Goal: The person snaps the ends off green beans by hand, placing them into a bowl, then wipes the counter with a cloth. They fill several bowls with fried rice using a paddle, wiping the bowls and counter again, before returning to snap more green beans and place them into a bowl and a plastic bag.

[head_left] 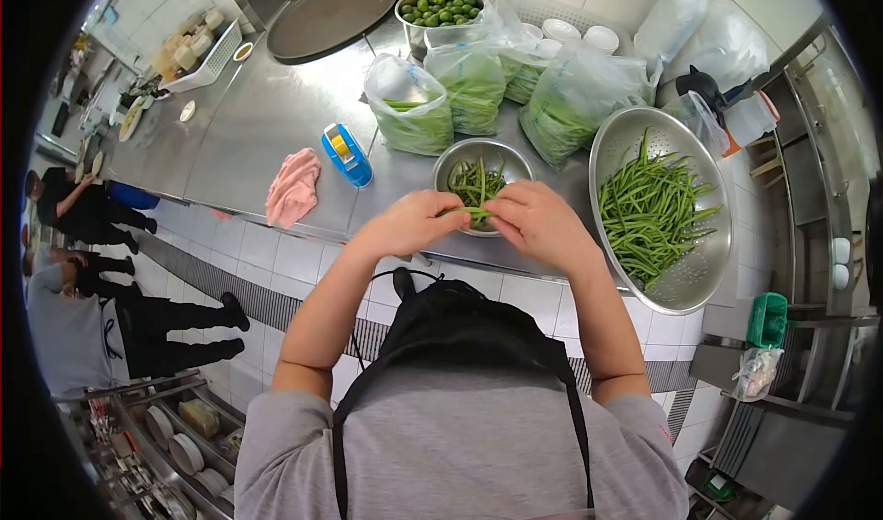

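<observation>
My left hand (418, 220) and my right hand (533, 218) meet over the near rim of a small metal bowl (522, 161). Between my fingertips stretches a green bean (475, 211), pinched at both ends. Bean ends and pieces (476, 180) lie inside the bowl. To my right, a large metal colander (681, 301) tilts on the counter, holding a heap of long green beans (655, 212). Behind the bowl stand plastic bags of green vegetables (409, 120), partly hiding one another.
A blue tape dispenser (348, 157) and a pink cloth (294, 187) lie left on the steel counter (248, 138). Farther back are a round brown tray (331, 16) and a pot of limes (441, 7). Several people (129, 322) stand off to the left.
</observation>
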### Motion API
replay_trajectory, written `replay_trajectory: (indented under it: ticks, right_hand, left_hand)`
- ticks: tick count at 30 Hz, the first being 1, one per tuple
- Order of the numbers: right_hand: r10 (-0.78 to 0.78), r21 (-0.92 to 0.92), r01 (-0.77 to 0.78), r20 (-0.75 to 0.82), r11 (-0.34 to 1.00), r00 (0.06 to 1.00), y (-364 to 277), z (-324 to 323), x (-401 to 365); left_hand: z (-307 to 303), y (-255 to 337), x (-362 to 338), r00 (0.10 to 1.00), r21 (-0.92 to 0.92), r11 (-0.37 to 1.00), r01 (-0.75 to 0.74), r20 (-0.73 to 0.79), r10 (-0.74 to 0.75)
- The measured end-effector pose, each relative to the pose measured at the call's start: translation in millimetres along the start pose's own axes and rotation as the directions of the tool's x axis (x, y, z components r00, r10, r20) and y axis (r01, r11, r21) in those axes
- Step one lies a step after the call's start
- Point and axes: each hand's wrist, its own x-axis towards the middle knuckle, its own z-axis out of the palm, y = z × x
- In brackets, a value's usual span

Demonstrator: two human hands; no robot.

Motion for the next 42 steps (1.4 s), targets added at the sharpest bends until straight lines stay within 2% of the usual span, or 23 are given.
replay_trajectory:
  ticks: [3,8,10,11,12,13,14,15,16,17,18,19,21,23,29,32,35,37,38,39,40,41,42]
  right_hand:
    - [0.051,0.241,-0.075,0.105,0.968,0.993,-4,3,3]
    - [0.354,0.465,-0.326,0.027,0.824,0.935,-2,11,8]
    - [0.506,0.874,-0.187,-0.076,0.449,0.859,-2,21,9]
    - [0.505,0.874,-0.187,-0.075,0.448,0.86,-1,24,10]
    - [0.626,0.969,-0.057,-0.109,0.239,0.772,1,26,12]
    - [0.734,0.993,0.11,-0.103,0.038,0.671,5,27,15]
    - [0.729,0.993,0.109,-0.103,0.039,0.677,11,26,16]
    - [0.668,0.863,-0.055,-0.346,0.502,0.659,20,22,16]
    - [0.503,0.512,-0.213,-0.534,0.832,0.68,25,23,16]
    - [0.502,0.513,-0.212,-0.53,0.832,0.684,27,32,13]
    - [0.415,0.252,-0.34,-0.372,0.906,0.83,28,47,7]
    - [0.358,-0.05,-0.371,-0.168,0.927,0.918,30,61,1]
    - [0.249,-0.075,-0.286,-0.317,0.955,0.915,26,70,4]
    - [0.434,0.449,-0.359,-0.073,0.818,0.898,3,55,16]
    - [0.391,0.381,-0.335,-0.078,0.862,0.917,-4,62,26]
    - [0.474,0.581,-0.439,0.102,0.686,0.875,2,71,27]
    - [0.617,0.821,-0.263,-0.132,0.506,0.776,8,78,28]
    - [0.656,0.695,-0.326,-0.275,0.641,0.703,7,76,30]
    - [0.656,0.694,-0.325,-0.279,0.642,0.701,10,76,30]
    - [0.456,0.299,-0.362,-0.365,0.883,0.812,15,75,27]
    - [0.24,-0.158,-0.306,-0.338,0.939,0.91,18,73,23]
    - [0.245,-0.16,-0.313,-0.341,0.936,0.908,20,73,20]
    - [0.392,0.097,-0.381,-0.313,0.919,0.865,21,69,19]
  left_hand:
    - [-17,18,-3,0.975,0.105,0.972,0.21,0.059,-0.217]
    - [-20,25,-3,0.997,0.078,0.996,0.053,-0.052,-0.049]
    - [-15,25,0,0.997,0.023,1.0,0.008,-0.077,-0.007]
    - [-8,20,3,0.993,-0.23,0.97,0.084,-0.06,-0.1]
    - [-2,12,3,0.983,-0.466,0.871,0.154,-0.021,-0.185]
    - [4,-1,2,0.982,-0.466,0.872,0.151,-0.027,-0.185]
    - [13,-18,-1,0.977,-0.651,0.742,0.158,-0.009,-0.215]
    - [16,-24,-1,0.971,-0.802,0.577,0.155,0.017,-0.237]
    - [18,-31,2,0.971,-0.801,0.58,0.151,0.012,-0.237]
    - [23,-37,4,0.945,-0.897,0.439,0.057,-0.093,-0.314]
    - [27,-37,6,0.896,-0.955,0.292,-0.06,-0.18,-0.405]
    - [27,-36,8,0.895,-0.954,0.291,-0.067,-0.187,-0.405]
    - [21,-34,15,0.866,-0.944,0.244,-0.223,-0.307,-0.395]
    - [21,-32,18,0.868,-0.936,0.242,-0.256,-0.332,-0.368]
    - [30,-20,25,0.834,-0.888,0.279,-0.366,-0.446,-0.325]
    - [33,-27,28,0.793,-0.85,0.203,-0.486,-0.527,-0.306]
    - [40,-28,30,0.766,-0.811,0.089,-0.579,-0.578,-0.281]
    - [46,-22,31,0.774,-0.806,0.042,-0.59,-0.58,-0.254]
    - [50,-18,33,0.74,-0.774,0.158,-0.613,-0.633,-0.227]
    - [54,-14,37,0.707,-0.73,0.267,-0.629,-0.68,-0.193]
    - [56,-12,40,0.712,-0.734,0.264,-0.625,-0.675,-0.192]
    - [58,-9,43,0.712,-0.715,0.295,-0.634,-0.688,-0.138]
    - [58,-8,48,0.708,-0.689,0.325,-0.648,-0.702,-0.08]
